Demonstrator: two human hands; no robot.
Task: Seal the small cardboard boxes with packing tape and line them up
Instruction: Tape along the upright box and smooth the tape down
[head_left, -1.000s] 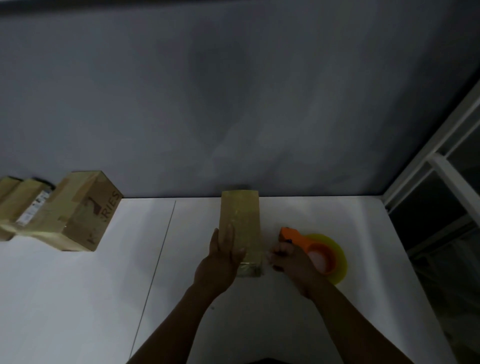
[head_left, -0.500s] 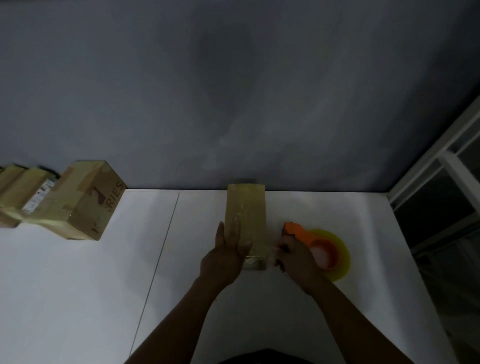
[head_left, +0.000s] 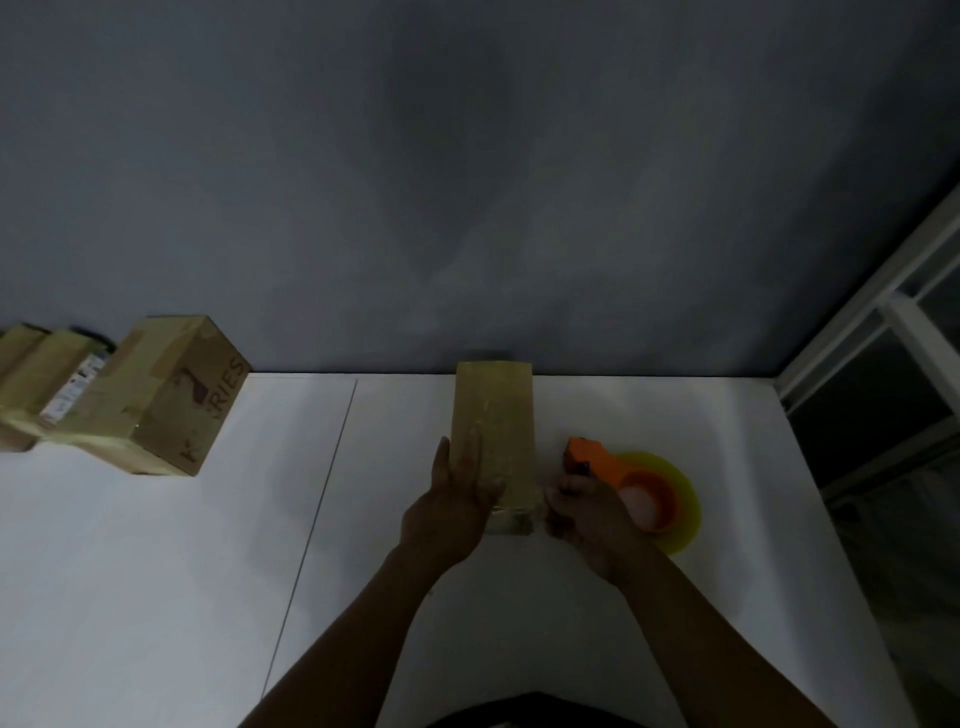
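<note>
Hands meet at the near end of a small cardboard box (head_left: 501, 415). The left hand (head_left: 449, 512) lies flat on top of the box, near its left edge, with its fingers straight and pointing away. The right hand (head_left: 582, 512) is at the box's near right corner, with its fingers curled in. It is too dark to tell if it pinches anything there.

The box lies long and flat on the white table (head_left: 156, 571), with its far end close to the grey wall (head_left: 467, 182). Its top looks shiny.

Just to the right of the right hand sits an orange tape holder (head_left: 597, 457) with a yellow roll of tape (head_left: 685, 499) on it. The hand covers part of it.

Far off on the left, a bigger box (head_left: 171, 395) with letters on its side stands by the wall. More boxes (head_left: 47, 374) are lined up beside it, touching, and run out of view. A white window frame (head_left: 893, 312) is on the right.
</note>
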